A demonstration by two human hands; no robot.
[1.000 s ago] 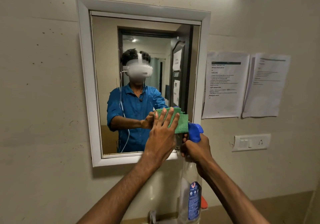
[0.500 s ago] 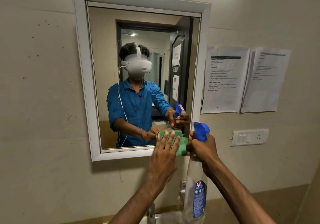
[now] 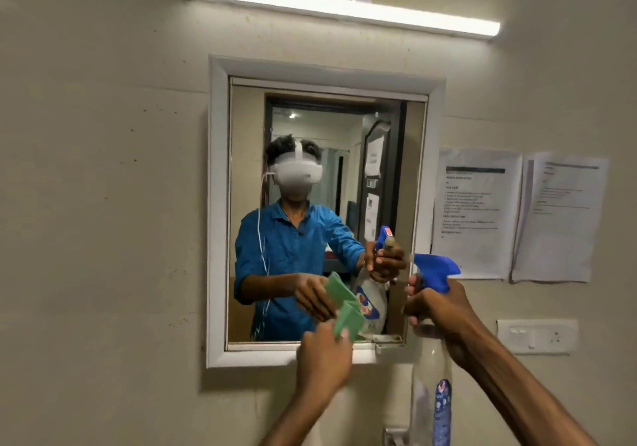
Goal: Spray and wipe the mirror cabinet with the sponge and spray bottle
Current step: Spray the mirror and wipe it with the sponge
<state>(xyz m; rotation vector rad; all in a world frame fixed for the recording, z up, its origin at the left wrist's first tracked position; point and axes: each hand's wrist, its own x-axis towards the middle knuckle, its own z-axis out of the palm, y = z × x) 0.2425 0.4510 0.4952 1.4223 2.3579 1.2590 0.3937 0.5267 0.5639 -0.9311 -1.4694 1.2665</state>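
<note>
A left hand [image 3: 322,354] pinches a green sponge [image 3: 349,318] at the mirror's [image 3: 310,128] lower edge while the right hand [image 3: 439,302] grips a spray bottle [image 3: 431,376]; overlapping strokes should avoid streaks.

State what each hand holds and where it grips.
Left hand grips the green sponge by its lower end; right hand grips the spray bottle at its neck.

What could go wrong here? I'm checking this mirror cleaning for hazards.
1. The spray bottle in the right hand points toward the mirror, but the papers and the wall switch sit just to its right; stray mist might wet them.
2. The left hand holds the sponge pinched at the mirror's lower edge, so it might slip.
</note>
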